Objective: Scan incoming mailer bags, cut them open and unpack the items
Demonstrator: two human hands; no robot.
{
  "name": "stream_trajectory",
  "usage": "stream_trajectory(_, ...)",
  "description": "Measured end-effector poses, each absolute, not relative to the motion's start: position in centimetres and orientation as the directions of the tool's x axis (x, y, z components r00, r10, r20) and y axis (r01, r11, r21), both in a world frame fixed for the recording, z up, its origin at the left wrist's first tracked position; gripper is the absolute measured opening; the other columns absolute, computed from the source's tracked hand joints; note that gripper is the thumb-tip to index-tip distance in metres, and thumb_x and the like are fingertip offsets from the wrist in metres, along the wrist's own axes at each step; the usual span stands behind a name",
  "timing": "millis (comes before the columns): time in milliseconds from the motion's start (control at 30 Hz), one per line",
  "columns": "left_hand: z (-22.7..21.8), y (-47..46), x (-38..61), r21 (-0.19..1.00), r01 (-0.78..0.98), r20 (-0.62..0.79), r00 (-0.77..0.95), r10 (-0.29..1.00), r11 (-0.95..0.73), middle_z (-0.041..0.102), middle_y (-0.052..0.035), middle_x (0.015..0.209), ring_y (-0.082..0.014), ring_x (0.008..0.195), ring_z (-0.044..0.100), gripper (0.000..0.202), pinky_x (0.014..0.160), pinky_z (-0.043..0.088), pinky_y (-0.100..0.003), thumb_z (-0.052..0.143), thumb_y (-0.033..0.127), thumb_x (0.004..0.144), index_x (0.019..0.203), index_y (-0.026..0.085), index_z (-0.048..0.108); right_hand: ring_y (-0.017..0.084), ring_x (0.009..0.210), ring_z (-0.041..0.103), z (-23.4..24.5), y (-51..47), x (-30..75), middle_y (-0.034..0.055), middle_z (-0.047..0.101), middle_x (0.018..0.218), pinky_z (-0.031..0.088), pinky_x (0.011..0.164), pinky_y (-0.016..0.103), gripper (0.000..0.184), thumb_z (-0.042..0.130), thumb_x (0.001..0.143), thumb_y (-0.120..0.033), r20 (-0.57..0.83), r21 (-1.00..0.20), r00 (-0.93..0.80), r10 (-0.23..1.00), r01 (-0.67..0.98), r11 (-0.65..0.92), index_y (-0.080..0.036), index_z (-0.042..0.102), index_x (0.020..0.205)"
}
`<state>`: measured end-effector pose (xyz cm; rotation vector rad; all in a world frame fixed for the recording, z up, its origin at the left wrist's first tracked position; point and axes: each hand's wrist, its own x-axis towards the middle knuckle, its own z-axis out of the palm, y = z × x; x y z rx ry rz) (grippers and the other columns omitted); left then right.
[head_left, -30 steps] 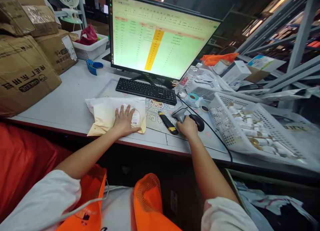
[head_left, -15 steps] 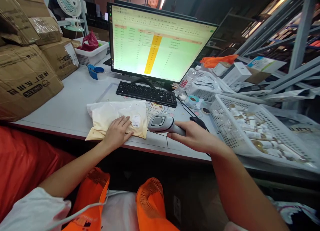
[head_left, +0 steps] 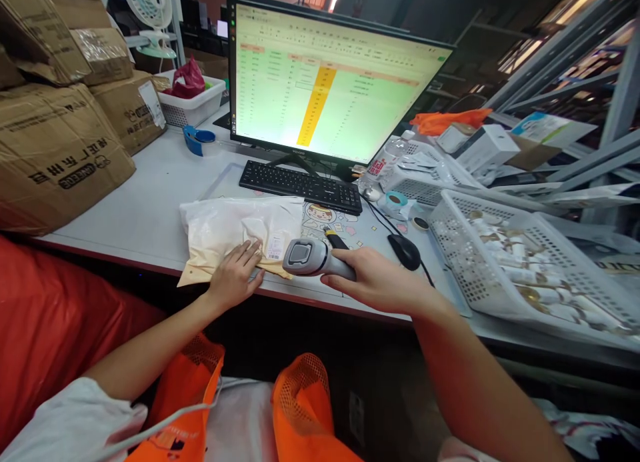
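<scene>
- Left hand [head_left: 235, 277]: resting on the near edge of the package, palm down, fingers lightly spread and not pinching anything.
- Right hand [head_left: 380, 282]: fingers closed around the handle of the scanner, with the hand held just above the desk.
- Grey handheld barcode scanner [head_left: 313, 259]: held roughly level, its head pointing left and lying just beside the label.
- Cream plastic mailer bag [head_left: 235, 230]: the package lies flat on the desk, near the front edge and in front of the keyboard, partly overlapping the desk mat.
- White barcode label [head_left: 274, 249]: stuck on the right part of the bag.
- Printed cartoon desk mat [head_left: 320, 219]: lies under the bag's right end.
- Yellow-and-black utility knife [head_left: 333, 237]: lies on the mat, partly hidden behind the scanner.
- Black computer mouse [head_left: 404, 252]: right of the right hand, close beside it.
- Black keyboard [head_left: 300, 185]: lies behind the bag, below a monitor showing a green spreadsheet [head_left: 330, 82].
- White perforated plastic basket [head_left: 525, 269]: at the right, holding many small white-and-gold items.
- Brown cardboard cartons [head_left: 55, 155]: stacked at the left end of the white desk [head_left: 150, 182], near a blue tape dispenser [head_left: 197, 141].
</scene>
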<state>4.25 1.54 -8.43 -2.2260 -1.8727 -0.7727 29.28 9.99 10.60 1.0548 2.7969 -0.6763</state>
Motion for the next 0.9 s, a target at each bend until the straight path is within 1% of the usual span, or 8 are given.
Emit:
stream_trajectory(200, -8.8, 1.6, 4.2, 0.24, 0.942, 0.519, 0.079, 0.851, -0.233, 0.053, -0.0113, 0.152, -0.0311, 0.142, 0.049, 0.036, 0.117, 0.043, -0.047, 0.053, 0.03, 0.098, 0.128, 0.014, 0.065, 0.016, 0.062, 0.054, 10.8, 9.6, 28.7, 0.0027, 0.065, 0.072, 0.034, 0.059, 0.027, 0.026, 0.058, 0.094, -0.043, -0.246, -0.305, -0.738, 0.628, 0.674, 0.673, -0.019, 0.065, 0.088)
stream_trajectory(367, -8.8, 1.5, 4.4, 0.271, 0.929, 0.532, 0.073, 0.844, -0.251, 0.052, -0.009, 0.153, -0.0313, 0.141, 0.05, 0.034, 0.115, 0.046, -0.05, 0.055, 0.026, 0.096, 0.126, 0.017, 0.066, 0.019, 0.073, 0.061, 9.6, 11.6, 30.6, 0.0035, 0.07, 0.083, 0.039, 0.065, 0.027, 0.027, 0.056, 0.093, -0.044, -0.144, -0.338, -0.691, 0.708, 0.707, 0.621, -0.019, 0.067, 0.092)
stream_trajectory(467, -8.9, 1.8, 4.2, 0.3, 0.915, 0.54, 0.069, 0.839, -0.269, 0.054, -0.0092, 0.152, -0.0313, 0.14, 0.051, 0.032, 0.114, 0.047, -0.051, 0.055, 0.025, 0.095, 0.125, 0.018, 0.066, 0.022, 0.08, 0.065, 7.4, 15.0, 33.1, 0.0061, 0.072, 0.087, 0.041, 0.066, 0.028, 0.032, 0.055, 0.094, -0.048, -0.061, -0.262, -0.525, 0.849, 0.829, 0.494, -0.018, 0.068, 0.095)
stream_trajectory(533, -8.6, 2.2, 3.5, 0.318, 0.903, 0.538, 0.079, 0.839, -0.289, 0.057, -0.0097, 0.149, -0.0306, 0.138, 0.054, 0.031, 0.113, 0.048, -0.051, 0.055, 0.025, 0.096, 0.123, 0.017, 0.067, 0.026, 0.09, 0.068, 5.3, 17.6, 34.8, 0.0109, 0.074, 0.096, 0.043, 0.07, 0.029, 0.037, 0.054, 0.095, -0.049, -0.008, -0.174, -0.345, 0.939, 0.925, 0.338, -0.016, 0.069, 0.102)
stream_trajectory(667, -7.5, 3.1, 1.0, 0.378, 0.855, 0.511, 0.128, 0.85, -0.356, 0.065, -0.0102, 0.14, -0.0281, 0.13, 0.061, 0.024, 0.11, 0.052, -0.048, 0.055, 0.029, 0.096, 0.111, 0.019, 0.072, 0.033, 0.106, 0.069, 0.7, 21.2, 37.9, 0.0205, 0.073, 0.11, 0.046, 0.079, 0.034, 0.048, 0.052, 0.097, -0.047, 0.036, -0.074, -0.027, 0.999, 0.997, 0.03, -0.01, 0.065, 0.124)
stream_trajectory(733, -7.2, 3.3, -0.3, 0.419, 0.83, 0.483, 0.139, 0.864, -0.368, 0.068, -0.009, 0.135, -0.0263, 0.127, 0.064, 0.023, 0.108, 0.054, -0.045, 0.055, 0.031, 0.097, 0.106, 0.02, 0.073, 0.034, 0.11, 0.069, -0.9, 21.8, 38.9, 0.0231, 0.071, 0.116, 0.048, 0.084, 0.037, 0.051, 0.052, 0.098, -0.043, 0.033, -0.068, 0.042, 0.999, 0.997, -0.04, -0.007, 0.059, 0.134)
stream_trajectory(833, -7.5, 3.3, -1.3, 0.461, 0.813, 0.461, 0.123, 0.879, -0.356, 0.069, -0.0071, 0.134, -0.0245, 0.127, 0.064, 0.024, 0.108, 0.054, -0.044, 0.053, 0.035, 0.099, 0.104, 0.022, 0.072, 0.036, 0.112, 0.068, -1.5, 22.0, 39.3, 0.0248, 0.07, 0.119, 0.05, 0.089, 0.041, 0.052, 0.053, 0.096, -0.043, 0.007, -0.056, 0.065, 0.998, 0.996, -0.064, -0.007, 0.06, 0.133)
stream_trajectory(900, -8.0, 3.2, -1.3, 0.447, 0.819, 0.474, 0.123, 0.872, -0.359, 0.067, -0.0075, 0.137, -0.0251, 0.13, 0.062, 0.024, 0.11, 0.053, -0.045, 0.054, 0.035, 0.099, 0.107, 0.021, 0.071, 0.037, 0.117, 0.065, -0.7, 22.3, 38.6, 0.0259, 0.067, 0.124, 0.049, 0.093, 0.043, 0.052, 0.052, 0.096, -0.043, 0.102, -0.07, 0.05, 0.994, 0.997, -0.043, -0.006, 0.062, 0.132)
